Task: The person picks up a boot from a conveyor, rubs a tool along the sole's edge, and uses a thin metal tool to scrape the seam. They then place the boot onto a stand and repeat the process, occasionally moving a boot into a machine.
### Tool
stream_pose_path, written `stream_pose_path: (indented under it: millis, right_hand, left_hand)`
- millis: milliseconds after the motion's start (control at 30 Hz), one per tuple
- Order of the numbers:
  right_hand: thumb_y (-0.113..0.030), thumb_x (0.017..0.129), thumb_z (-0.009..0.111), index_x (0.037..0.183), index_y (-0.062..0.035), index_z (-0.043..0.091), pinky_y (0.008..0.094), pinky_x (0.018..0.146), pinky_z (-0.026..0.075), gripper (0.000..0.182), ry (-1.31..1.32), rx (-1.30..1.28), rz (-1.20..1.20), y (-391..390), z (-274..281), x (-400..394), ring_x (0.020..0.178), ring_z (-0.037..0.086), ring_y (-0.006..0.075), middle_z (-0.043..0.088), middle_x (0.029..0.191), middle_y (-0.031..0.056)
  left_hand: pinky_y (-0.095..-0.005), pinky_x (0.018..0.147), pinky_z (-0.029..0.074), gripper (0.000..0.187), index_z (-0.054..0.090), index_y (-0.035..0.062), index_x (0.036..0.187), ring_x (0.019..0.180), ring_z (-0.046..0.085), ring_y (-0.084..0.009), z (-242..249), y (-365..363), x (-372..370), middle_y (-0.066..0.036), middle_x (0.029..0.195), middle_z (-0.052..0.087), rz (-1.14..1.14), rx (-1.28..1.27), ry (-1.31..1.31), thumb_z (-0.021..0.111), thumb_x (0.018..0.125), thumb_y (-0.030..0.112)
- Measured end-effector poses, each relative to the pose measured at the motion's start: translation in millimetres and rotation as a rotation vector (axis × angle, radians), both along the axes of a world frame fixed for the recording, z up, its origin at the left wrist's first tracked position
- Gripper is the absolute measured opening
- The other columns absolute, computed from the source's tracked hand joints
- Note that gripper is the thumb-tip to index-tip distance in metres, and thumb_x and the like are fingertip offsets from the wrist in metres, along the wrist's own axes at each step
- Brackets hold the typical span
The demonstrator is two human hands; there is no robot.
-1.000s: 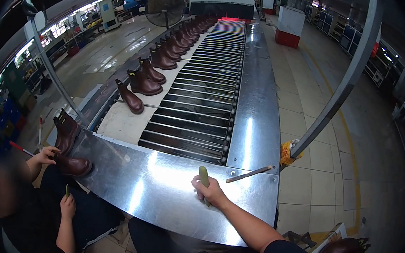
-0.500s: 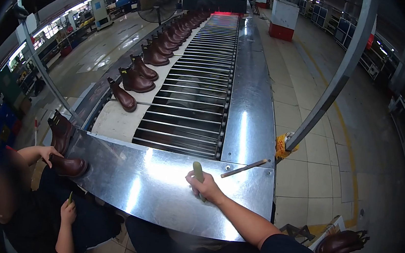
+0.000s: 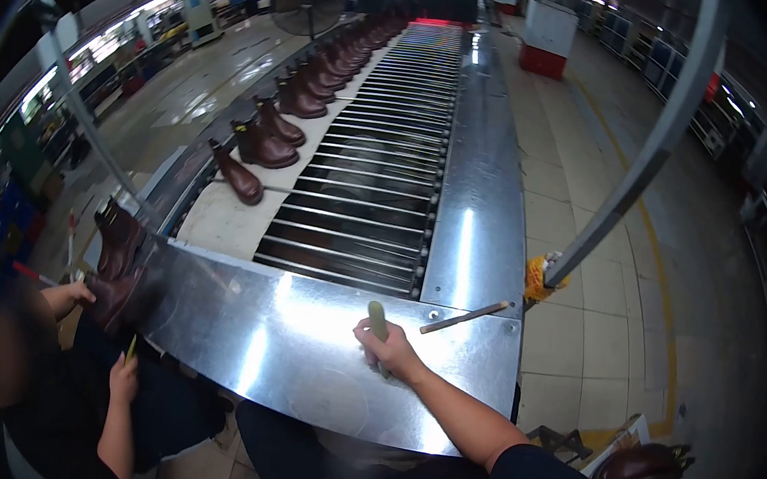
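Observation:
My right hand (image 3: 393,350) is closed around an olive-green, rounded stick-like tool (image 3: 377,318). Its upper end points away from me, and the lower end is mostly covered by my fingers. The hand rests over the shiny metal table end (image 3: 313,372). A thin brown stick (image 3: 464,317) lies on the metal just right of my hand. My left hand is out of view.
A co-worker at left grips a brown boot (image 3: 114,297) and holds a yellow-green pointed tool (image 3: 131,347); another boot (image 3: 119,235) stands behind. Brown boots (image 3: 267,148) line the roller conveyor (image 3: 359,209). A post (image 3: 627,190) rises at right, near more boots (image 3: 639,477).
The co-worker's boot has swung from lying sideways to a steeper tilt, close to their body. My right hand keeps the green tool in nearly the same place. The view has shifted slightly.

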State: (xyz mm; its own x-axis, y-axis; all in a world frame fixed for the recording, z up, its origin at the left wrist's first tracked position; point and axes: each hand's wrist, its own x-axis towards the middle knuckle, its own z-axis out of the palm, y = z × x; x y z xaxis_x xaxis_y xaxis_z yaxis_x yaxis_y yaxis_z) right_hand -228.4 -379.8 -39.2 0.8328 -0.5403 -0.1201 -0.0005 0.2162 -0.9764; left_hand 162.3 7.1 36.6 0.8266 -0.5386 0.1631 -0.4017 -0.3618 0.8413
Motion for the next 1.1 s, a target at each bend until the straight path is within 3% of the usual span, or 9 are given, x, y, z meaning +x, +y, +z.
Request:
stream_pose_path:
  millis: [133,267,567,700,800,867,967,1067,1100]
  right_hand:
    - [-0.037,0.101,0.070,0.112,-0.0027,0.066,0.0282,0.054,0.045,0.036,0.005,0.021,-0.066,0.4,-16.4,5.4,0.055,0.053,0.0101,0.056,0.065,-0.0006]
    - [-0.034,0.100,0.072,0.110,-0.0018,0.066,0.0277,0.053,0.045,0.035,-0.031,0.046,-0.048,-0.6,-8.3,3.5,0.054,0.054,0.0106,0.057,0.065,0.0004]
    - [-0.032,0.099,0.073,0.113,0.0021,0.065,0.0268,0.052,0.046,0.038,-0.034,0.045,-0.054,-2.2,-5.2,2.6,0.052,0.054,0.0106,0.058,0.063,0.0016]
    - [-0.032,0.098,0.073,0.113,0.0014,0.065,0.0270,0.054,0.046,0.037,-0.015,0.059,-0.052,0.5,-3.8,4.1,0.054,0.054,0.0104,0.058,0.064,0.0015]
    - [-0.038,0.102,0.069,0.113,-0.0023,0.066,0.0281,0.054,0.044,0.038,0.019,0.000,-0.044,-1.8,-6.2,2.6,0.054,0.054,0.0106,0.056,0.065,0.0000]
    - [-0.040,0.102,0.068,0.112,-0.0037,0.065,0.0275,0.055,0.044,0.038,0.008,-0.011,-0.026,-2.9,-1.5,0.6,0.055,0.054,0.0101,0.055,0.064,-0.0012]
    - [-0.041,0.102,0.067,0.110,-0.0045,0.065,0.0270,0.055,0.044,0.037,0.010,-0.024,0.003,-4.2,0.9,0.1,0.055,0.054,0.0094,0.055,0.064,-0.0020]
    - [-0.032,0.100,0.070,0.110,-0.0020,0.066,0.0278,0.056,0.046,0.032,0.021,0.028,-0.024,-4.0,5.6,-0.4,0.056,0.055,0.0107,0.057,0.065,0.0011]
    - [-0.032,0.100,0.070,0.110,-0.0018,0.066,0.0278,0.056,0.046,0.032,0.025,0.023,-0.037,-5.6,5.2,-0.3,0.056,0.055,0.0107,0.057,0.065,0.0012]
  left_hand:
    - [-0.0395,0.087,0.056,0.033,0.071,-0.0026,0.117,0.095,0.070,-0.0272,107.9,-158.8,-248.6,-0.014,0.103,0.071,-0.808,-0.261,-0.211,0.056,0.105,0.025]
    - [-0.0416,0.092,0.056,0.032,0.072,-0.0018,0.118,0.101,0.071,-0.0281,144.5,-198.8,-370.7,-0.014,0.108,0.073,-1.317,-0.567,-0.437,0.056,0.105,0.022]
    - [-0.0463,0.103,0.057,0.030,0.074,0.0002,0.123,0.115,0.073,-0.0302,189.7,-164.9,-365.1,-0.015,0.119,0.076,-1.261,-0.650,-0.597,0.056,0.103,0.016]
    - [-0.0555,0.091,0.060,0.021,0.075,-0.0021,0.100,0.100,0.075,-0.0395,184.4,-148.6,-334.2,-0.019,0.108,0.077,-1.162,-0.796,-0.608,0.062,0.099,0.014]
    - [-0.0527,0.082,0.062,0.017,0.074,0.0019,0.095,0.089,0.074,-0.0356,176.1,-142.0,-322.2,-0.015,0.096,0.074,-1.120,-0.998,-0.403,0.064,0.098,0.015]
    - [-0.0541,0.082,0.061,0.022,0.075,0.0032,0.101,0.089,0.074,-0.0343,188.2,-159.7,-309.3,-0.014,0.098,0.074,-1.611,-0.985,-0.122,0.064,0.101,0.022]
    - [-0.0650,0.095,0.054,0.026,0.078,0.0102,0.110,0.092,0.074,-0.0348,163.2,-166.5,-333.9,-0.012,0.114,0.076,-1.935,-1.222,0.385,0.064,0.104,0.032]
    - [-0.0387,0.081,0.052,0.046,0.078,0.0073,0.110,0.087,0.069,-0.0259,150.9,-176.8,-353.6,-0.007,0.112,0.073,-1.879,-1.253,0.620,0.069,0.099,0.051]
    - [-0.0387,0.081,0.052,0.046,0.078,0.0073,0.110,0.087,0.069,-0.0259,134.7,-145.9,-374.8,-0.007,0.112,0.073,-1.863,-1.262,0.608,0.069,0.099,0.051]
